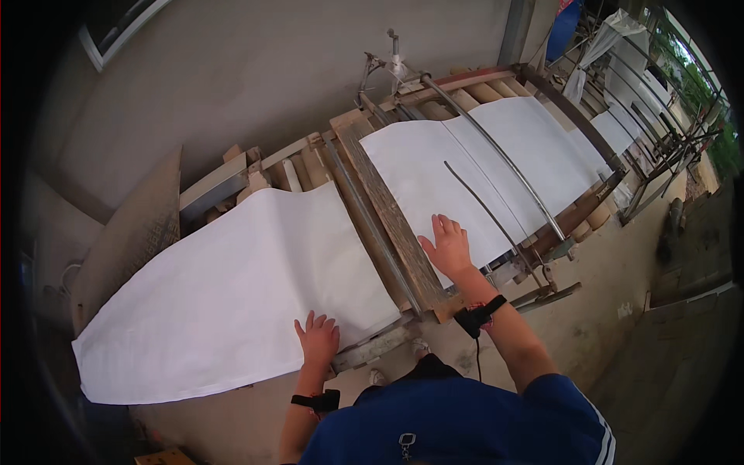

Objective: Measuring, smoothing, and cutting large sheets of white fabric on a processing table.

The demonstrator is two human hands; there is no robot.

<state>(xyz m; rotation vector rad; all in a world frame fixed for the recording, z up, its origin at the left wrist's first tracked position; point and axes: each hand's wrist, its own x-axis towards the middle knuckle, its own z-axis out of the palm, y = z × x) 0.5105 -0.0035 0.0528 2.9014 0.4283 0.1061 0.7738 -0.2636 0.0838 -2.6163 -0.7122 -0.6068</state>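
Observation:
A long white sheet point(225, 287) lies across the left part of a roller bench, with one soft crease near its middle. My left hand point(318, 339) is at its near edge, fingers spread. To the right of a worn wooden plank point(387, 209), more white sheet point(418, 170) rests on the rollers. Over its near left portion is my right hand point(448, 246), fingers apart and nothing held. A thin metal rod point(484, 205) slants across this sheet beside my right hand. Whether either palm presses on the sheet cannot be told.
A curved metal bar point(496, 147) spans the right sheet, and a dark metal bar point(368, 221) runs along the plank. A brown board point(128, 240) leans at the left. Behind the bench rises a grey wall point(256, 77). Metal racks point(659, 139) stand at the far right.

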